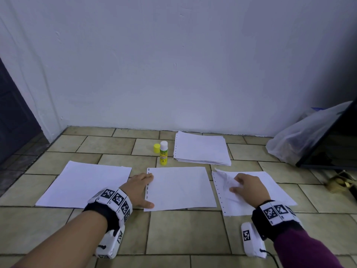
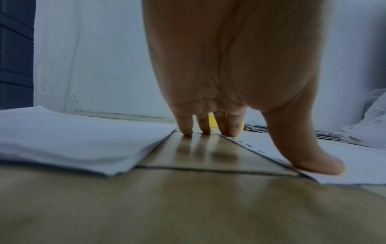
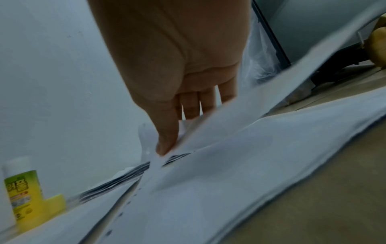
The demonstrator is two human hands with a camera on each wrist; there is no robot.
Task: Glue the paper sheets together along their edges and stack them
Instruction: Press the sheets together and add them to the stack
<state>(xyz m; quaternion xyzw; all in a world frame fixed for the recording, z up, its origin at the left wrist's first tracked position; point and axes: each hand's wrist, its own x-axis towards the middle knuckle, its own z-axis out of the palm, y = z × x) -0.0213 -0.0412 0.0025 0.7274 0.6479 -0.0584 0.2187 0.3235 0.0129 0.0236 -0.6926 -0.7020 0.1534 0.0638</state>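
Observation:
Three white paper sheets lie side by side on the tiled floor: a left sheet [image 1: 85,184], a middle sheet [image 1: 181,187] and a right sheet [image 1: 268,188] with punched holes down its left edge. My left hand [image 1: 144,189] rests flat, fingers straight, on the middle sheet's left edge [image 2: 355,165]; the thumb [image 2: 313,161] presses its near corner. My right hand [image 1: 243,185] pinches a crumpled top sheet [image 3: 229,118] between thumb and fingers and holds it off the sheets below [image 3: 229,173]. An uncapped yellow glue stick [image 1: 163,152] stands behind the middle sheet, its yellow cap [image 1: 156,147] beside it.
A stack of paper [image 1: 201,148] lies by the wall at the back. At the right a clear plastic bag [image 1: 301,136] leans under a dark slanted panel [image 1: 332,140], with a brownish object [image 1: 338,183] nearby. A dark door [image 1: 13,120] is at the left.

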